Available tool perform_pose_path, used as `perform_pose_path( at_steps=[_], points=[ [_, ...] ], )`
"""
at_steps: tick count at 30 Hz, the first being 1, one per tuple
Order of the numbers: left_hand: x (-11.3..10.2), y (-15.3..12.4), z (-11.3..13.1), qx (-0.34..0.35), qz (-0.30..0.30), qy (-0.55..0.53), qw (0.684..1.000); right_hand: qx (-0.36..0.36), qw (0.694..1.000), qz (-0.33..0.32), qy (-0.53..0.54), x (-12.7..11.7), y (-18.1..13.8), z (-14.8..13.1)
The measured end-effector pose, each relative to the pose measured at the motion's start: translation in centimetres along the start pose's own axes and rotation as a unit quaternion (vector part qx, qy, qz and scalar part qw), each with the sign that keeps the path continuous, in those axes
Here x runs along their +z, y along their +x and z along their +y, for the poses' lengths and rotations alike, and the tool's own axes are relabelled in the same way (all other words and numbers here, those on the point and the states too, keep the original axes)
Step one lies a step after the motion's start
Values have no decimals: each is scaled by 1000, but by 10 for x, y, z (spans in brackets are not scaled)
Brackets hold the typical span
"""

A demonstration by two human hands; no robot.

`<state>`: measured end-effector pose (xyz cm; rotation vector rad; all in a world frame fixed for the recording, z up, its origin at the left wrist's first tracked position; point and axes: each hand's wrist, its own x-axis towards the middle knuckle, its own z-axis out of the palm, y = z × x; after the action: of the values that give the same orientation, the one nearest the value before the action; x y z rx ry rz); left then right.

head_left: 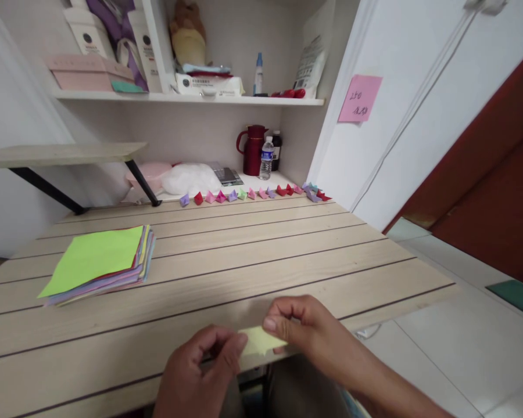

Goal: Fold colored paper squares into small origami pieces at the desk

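Observation:
A small pale yellow piece of paper (pixel 258 341) is stretched between my two hands at the table's front edge. My left hand (pixel 203 366) pinches its left end between thumb and fingers. At its right end my right hand (pixel 298 325) grips it the same way, thumb on top. The paper looks like a narrow strip; its folds are too blurred to make out. A stack of coloured paper sheets (pixel 100 258), bright green on top, lies to the left. Along the table's back edge runs a row of small folded paper pieces (pixel 232 195) in several colours.
The slatted wooden table (pixel 226 255) ends just in front of me. A raised wooden stand (pixel 65 154) on black legs is at the back left. Behind the row are a dark red jug (pixel 253 151), a water bottle (pixel 266 158) and a white bag (pixel 190 179).

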<state>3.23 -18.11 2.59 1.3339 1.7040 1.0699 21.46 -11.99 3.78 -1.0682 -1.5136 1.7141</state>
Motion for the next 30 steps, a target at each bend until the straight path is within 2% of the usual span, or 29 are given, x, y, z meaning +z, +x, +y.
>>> perform_pose_path(
  at_steps=[2,6,8,11,14,19,26,30],
  points=[
    [-10,24,11,-9,-33,11,999,28,999,-21,5,-9,29,-14],
    [-18,85,9,88,-65,-2,994,71,996,-49,-2,-28,97,-37],
    [-15,117,-1,119,-31,-44,991,83,995,-50,6,-34,127,-44],
    [-7,159,-10,129,-34,-46,990,106,993,-49,25,-39,160,-50],
    [0,188,-9,154,-50,-55,985,123,990,-35,56,-43,177,-47],
    [14,207,-8,210,-93,-65,971,121,987,-4,102,-55,185,-32],
    [12,210,-15,222,-25,9,975,125,985,8,118,-59,185,-25],
    [10,212,-20,308,-43,42,950,134,984,14,115,-57,185,-23]
  ],
)
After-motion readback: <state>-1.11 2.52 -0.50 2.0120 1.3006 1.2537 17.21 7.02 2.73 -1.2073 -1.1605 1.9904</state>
